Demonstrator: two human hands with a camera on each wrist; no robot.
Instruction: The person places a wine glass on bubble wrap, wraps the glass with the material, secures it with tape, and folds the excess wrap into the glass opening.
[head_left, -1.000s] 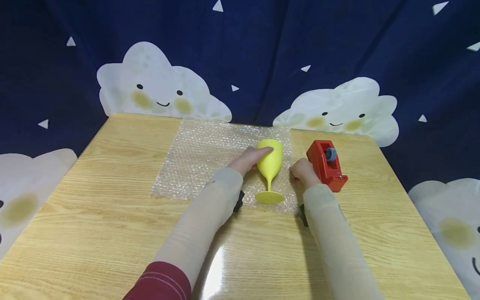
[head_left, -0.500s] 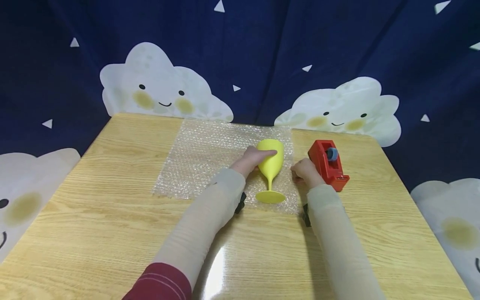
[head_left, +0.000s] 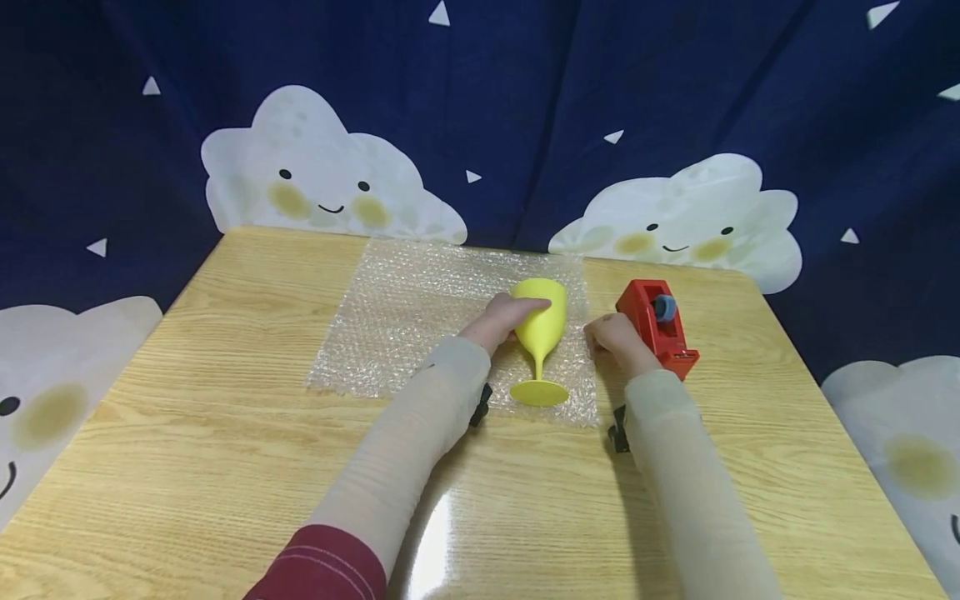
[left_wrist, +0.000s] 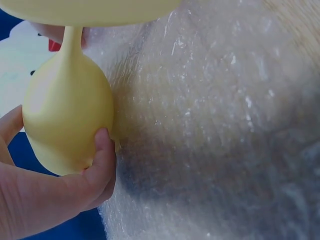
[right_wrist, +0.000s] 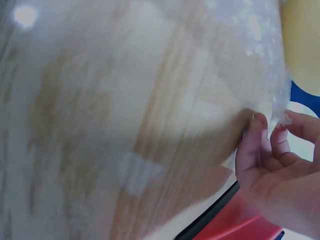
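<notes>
A yellow plastic goblet (head_left: pixel 547 330) lies on its side over a sheet of bubble wrap (head_left: pixel 412 308), its foot towards me. My left hand (head_left: pixel 501 320) grips the goblet's bowl, with fingers on both sides of it in the left wrist view. Just to the right, my right hand (head_left: pixel 617 335) is at the sheet's right edge. In the right wrist view, that hand's thumb and forefinger pinch the edge of the bubble wrap (right_wrist: pixel 265 45), and the other fingers are curled.
A red tape dispenser (head_left: pixel 651 325) with a small blue-grey roll stands right beside my right hand. Everything lies on a wooden table (head_left: pixel 187 433). Behind its far edge hangs a dark blue curtain (head_left: pixel 510 100) with cloud prints.
My right hand has shifted slightly to the right along the sheet's edge. The left hand and the goblet have stayed nearly in place.
</notes>
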